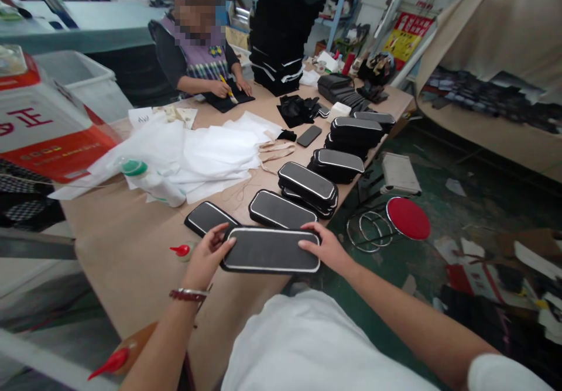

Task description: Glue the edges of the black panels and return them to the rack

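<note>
Between my two hands is a long black panel (272, 250) with rounded corners and a pale edging strip, held above the table's near corner. My left hand (213, 247) grips its left end, thumb on top. On its right end my right hand (322, 244) is closed the same way. Just beyond lie similar panels: a single one (208, 218) to the left, another (281, 206) behind the held one, and a stack (307, 183) further right. A small bottle with a red tip (181, 251) lies left of my left hand.
More panel stacks (338, 163) line the table's right edge. White sheets (211, 151) and a green-capped bottle (151, 183) lie mid-table. Across it, a co-worker (197, 57) holds a brush over a black piece. A red stool (408, 218) stands right. A red-nozzled bottle (127, 353) is at lower left.
</note>
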### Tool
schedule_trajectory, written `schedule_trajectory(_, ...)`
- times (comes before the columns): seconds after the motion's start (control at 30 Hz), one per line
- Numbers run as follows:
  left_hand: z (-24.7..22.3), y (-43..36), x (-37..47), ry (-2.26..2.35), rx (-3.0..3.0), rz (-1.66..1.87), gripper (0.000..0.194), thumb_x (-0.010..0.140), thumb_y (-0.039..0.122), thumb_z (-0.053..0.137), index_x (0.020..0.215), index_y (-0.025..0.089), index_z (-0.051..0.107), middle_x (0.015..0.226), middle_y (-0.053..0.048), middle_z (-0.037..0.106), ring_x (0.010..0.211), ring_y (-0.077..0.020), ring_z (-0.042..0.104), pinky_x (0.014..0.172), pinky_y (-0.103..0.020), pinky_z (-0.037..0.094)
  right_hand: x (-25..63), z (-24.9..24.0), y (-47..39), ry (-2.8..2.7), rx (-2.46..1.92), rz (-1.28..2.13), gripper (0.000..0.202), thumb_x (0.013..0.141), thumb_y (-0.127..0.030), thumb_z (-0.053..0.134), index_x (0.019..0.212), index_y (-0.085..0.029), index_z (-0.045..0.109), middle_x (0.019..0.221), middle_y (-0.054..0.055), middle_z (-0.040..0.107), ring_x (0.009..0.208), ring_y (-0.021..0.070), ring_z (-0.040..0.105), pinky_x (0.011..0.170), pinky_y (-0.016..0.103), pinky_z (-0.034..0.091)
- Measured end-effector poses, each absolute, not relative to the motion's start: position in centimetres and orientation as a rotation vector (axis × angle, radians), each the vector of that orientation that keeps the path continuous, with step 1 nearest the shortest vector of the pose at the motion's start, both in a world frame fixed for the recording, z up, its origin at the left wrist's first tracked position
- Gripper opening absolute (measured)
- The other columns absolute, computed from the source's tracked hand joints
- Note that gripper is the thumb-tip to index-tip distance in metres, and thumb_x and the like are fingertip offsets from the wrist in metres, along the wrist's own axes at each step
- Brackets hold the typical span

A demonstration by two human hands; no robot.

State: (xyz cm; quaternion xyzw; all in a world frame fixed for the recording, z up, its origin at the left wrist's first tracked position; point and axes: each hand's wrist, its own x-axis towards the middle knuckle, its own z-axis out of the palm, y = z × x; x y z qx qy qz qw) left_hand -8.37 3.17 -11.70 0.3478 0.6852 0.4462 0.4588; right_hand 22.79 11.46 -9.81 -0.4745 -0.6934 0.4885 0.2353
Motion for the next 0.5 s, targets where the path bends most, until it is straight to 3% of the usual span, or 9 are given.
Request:
schedule_trajectory(0.1, -10.4, 10.1, -7.6, 1.708, 0.978, 1.15, 0.059, 0.078, 0.051, 0.06, 0.126, 0.017, 0.055, 0.107, -0.008, 0.065, 0.094, -0.0194, 0.062, 0.085, -0.034, 0.05, 23.1, -9.0, 15.3, -1.821, -1.376, 1.158, 0.041, 0.079, -0.045, 0.063, 0.111, -0.021, 0.058, 0.102, 0.003, 0.064, 0.092, 0.0191, 0.061, 0.083, 0.034, 0.049)
schedule_trajectory(0.23, -11.9, 14.0, -7.3, 1.954, 1.02, 1.07, 0.052, 0.082, 0.046, 0.052, 0.123, 0.013, 0.057, 0.112, -0.014, 0.067, 0.1, -0.0225, 0.062, 0.093, -0.04, 0.046, 23.3, -12.6, 18.9, -1.968, -1.483, 0.812, 0.035, 0.077, -0.041, 0.063, 0.105, -0.019, 0.063, 0.105, 0.008, 0.065, 0.101, 0.0236, 0.059, 0.093, 0.042, 0.045)
schedule_trajectory(0.33, -14.3, 11.4, -7.8, 2.065, 0.941, 1.012, 0.042, 0.08, 0.042, 0.054, 0.11, 0.014, 0.063, 0.106, -0.014, 0.069, 0.099, -0.0253, 0.063, 0.093, -0.041, 0.046, 23.3, -14.2, 19.6, -1.992, -1.512, 0.776, 0.034, 0.077, -0.037, 0.063, 0.105, -0.018, 0.063, 0.104, 0.009, 0.065, 0.1, 0.0253, 0.059, 0.093, 0.046, 0.045)
schedule_trajectory(0.5, -18.9, 3.8, -8.2, 2.228, 0.607, 0.874, 0.031, 0.081, 0.033, 0.049, 0.101, 0.012, 0.061, 0.1, -0.015, 0.07, 0.091, -0.0257, 0.067, 0.08, -0.036, 0.052, 20.2, -10.5, 16.4, -2.037, -1.361, 0.558, 0.048, 0.082, -0.032, 0.06, 0.126, -0.016, 0.05, 0.131, 0.016, 0.052, 0.126, 0.0292, 0.043, 0.107, 0.051, 0.033)
